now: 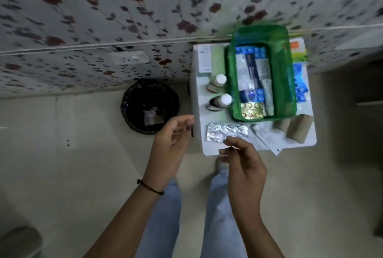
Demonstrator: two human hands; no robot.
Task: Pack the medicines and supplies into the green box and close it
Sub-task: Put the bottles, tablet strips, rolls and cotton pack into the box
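The green box point(287, 83) stands open on a small white table point(202, 145), its lid raised at the back. Inside lie blister strips, tubes and sachets. Two white-capped bottles point(219, 80) lie left of the box. A silver blister strip point(227, 132) rests at the table's front, just beyond my right hand point(242, 166), whose fingers are loosely curled with nothing in them. My left hand point(172, 143) hovers open left of the table, over the floor. Two beige bandage rolls point(296, 130) sit front right, blue blister packs point(300, 83) right of the box.
A black-lined waste bin point(149, 106) stands on the floor left of the table. A white carton point(204, 58) and an orange-green carton point(298, 49) lie at the table's back. Folded paper leaflets point(267, 139) overhang the front edge. A floral wall is behind; my legs below.
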